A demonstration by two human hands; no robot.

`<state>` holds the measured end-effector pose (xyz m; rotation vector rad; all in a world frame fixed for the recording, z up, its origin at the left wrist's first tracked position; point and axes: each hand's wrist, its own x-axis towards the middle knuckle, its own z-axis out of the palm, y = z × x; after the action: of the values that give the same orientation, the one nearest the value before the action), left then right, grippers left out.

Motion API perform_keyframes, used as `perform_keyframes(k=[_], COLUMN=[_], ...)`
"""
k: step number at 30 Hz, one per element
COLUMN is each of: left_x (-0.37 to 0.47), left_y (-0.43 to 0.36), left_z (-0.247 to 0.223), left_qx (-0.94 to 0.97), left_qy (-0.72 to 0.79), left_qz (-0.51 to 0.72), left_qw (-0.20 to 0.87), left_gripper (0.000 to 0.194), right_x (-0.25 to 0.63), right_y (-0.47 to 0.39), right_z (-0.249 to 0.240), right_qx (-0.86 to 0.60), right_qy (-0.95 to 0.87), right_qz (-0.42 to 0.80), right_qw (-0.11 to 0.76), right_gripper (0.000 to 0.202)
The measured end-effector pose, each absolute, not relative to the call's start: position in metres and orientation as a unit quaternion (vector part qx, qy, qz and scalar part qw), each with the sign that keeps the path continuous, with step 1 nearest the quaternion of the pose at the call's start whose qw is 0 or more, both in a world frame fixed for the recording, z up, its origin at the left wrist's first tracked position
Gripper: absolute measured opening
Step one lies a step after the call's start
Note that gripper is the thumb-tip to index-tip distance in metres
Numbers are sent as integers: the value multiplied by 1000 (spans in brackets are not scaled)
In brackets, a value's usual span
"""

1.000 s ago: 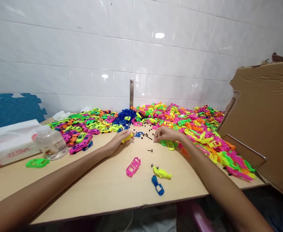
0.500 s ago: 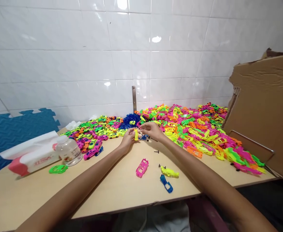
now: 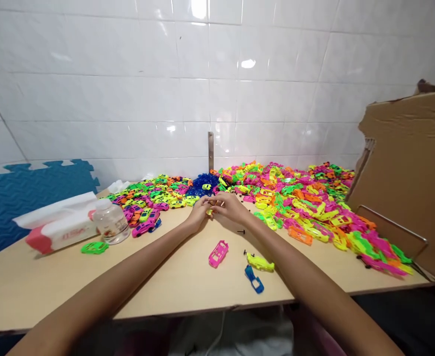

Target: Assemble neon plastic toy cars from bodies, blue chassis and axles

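a small yellow plastic toy-car piece point(image 3: 210, 212) sits between the two hands, above the middle of the worktop point(image 3: 180, 277), mostly covered by fingers. the left hand point(image 3: 198, 215) is closed on it, fingers curled and thumb pressing. the right hand point(image 3: 232, 207) meets the left from the other side, fingers bent and close together at the piece; whether it grips the piece too, i cannot tell.

on the worktop nearer the person, counted: one pink plastic car shell with cut-out windows point(image 3: 218, 254), one bright yellow plastic car body point(image 3: 263, 263) beside the right forearm, one dark blue plastic frame point(image 3: 254, 280) just below that, and one thin black axle point(image 3: 241, 232) lying by the right wrist. to the left lies one green plastic car shell point(image 3: 94, 247), near one clear plastic bottle point(image 3: 110, 223) and one white-and-red tissue pack point(image 3: 67, 228). behind the hands are one heap of shiny blue plastic parts point(image 3: 199, 183), one spread of multicoloured toy cars point(image 3: 158, 192) on the left and one bigger pile of neon plastic car parts point(image 3: 310, 202) on the right, their pieces too many to count.
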<state>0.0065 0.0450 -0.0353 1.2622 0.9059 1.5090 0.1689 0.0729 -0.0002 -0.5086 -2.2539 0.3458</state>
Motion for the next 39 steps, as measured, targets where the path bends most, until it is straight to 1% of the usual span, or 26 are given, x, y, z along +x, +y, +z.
perform_keyframes(k=[4, 8, 10, 13, 18, 23, 30, 36, 39], left_x=[6, 6, 6, 6, 6, 3, -4, -6, -6], left_y=[44, 44, 44, 45, 47, 45, 45, 43, 40], left_z=[-34, -35, -36, -37, -36, -30, -29, -28, -27], left_qx=[531, 535, 533, 528, 530, 547, 564, 600, 618], left_qy=[368, 369, 375, 386, 399, 379, 360, 384, 395], left_qz=[609, 605, 603, 602, 593, 566, 532, 509, 504], left_qw=[461, 459, 460, 458, 456, 487, 519, 483, 456], left_gripper=[20, 32, 34, 33, 32, 31, 21, 25, 25], right_x=[174, 181, 183, 184, 185, 186, 184, 184, 184], right_y=[72, 69, 67, 65, 65, 60, 61, 63, 62], right_z=[-6, -7, -5, -3, -1, 2, 0, -2, -1], right_qx=[-217, -248, -259, -266, -261, -273, -283, -297, -304], right_qy=[-889, -884, -884, -887, -900, -907, -912, -911, -910], right_qz=[93, 46, 24, -1, -28, -65, -113, -128, -136], right_qw=[393, 393, 389, 377, 347, 313, 274, 255, 247], right_gripper=[33, 29, 25, 22, 26, 27, 23, 17, 18])
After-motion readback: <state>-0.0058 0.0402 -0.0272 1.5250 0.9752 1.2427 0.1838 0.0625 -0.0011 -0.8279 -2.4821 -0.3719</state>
